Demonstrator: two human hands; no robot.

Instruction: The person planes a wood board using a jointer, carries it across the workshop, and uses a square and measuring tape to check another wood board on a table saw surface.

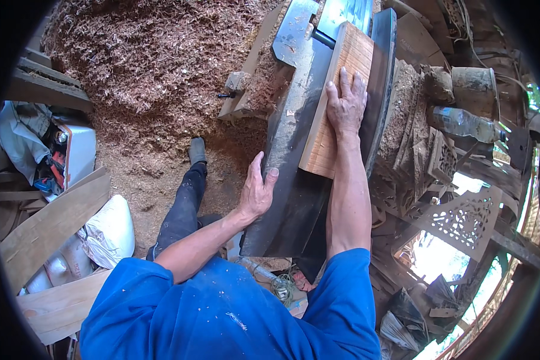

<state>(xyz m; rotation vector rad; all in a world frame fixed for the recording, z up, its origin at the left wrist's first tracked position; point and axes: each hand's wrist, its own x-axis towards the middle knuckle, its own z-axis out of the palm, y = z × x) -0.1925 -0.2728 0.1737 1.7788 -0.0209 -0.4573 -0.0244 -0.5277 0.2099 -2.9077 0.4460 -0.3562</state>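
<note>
A pale wooden board (337, 126) lies lengthwise on the dark metal table (294, 198) of a planing machine. My right hand (345, 102) presses flat on top of the board, fingers spread and pointing away from me. My left hand (258, 189) rests on the left edge of the metal table, thumb against the rim, just short of the board's near end. Both sleeves are blue. The far end of the board reaches toward the shiny cutter area (342, 15).
A big heap of wood shavings (156, 66) covers the floor to the left. Planks (48, 222) and white sacks (111, 231) lie at lower left. Carved wooden panels (462, 219), a plastic bottle (465, 123) and scrap crowd the right side. My leg and shoe (197, 150) stand beside the machine.
</note>
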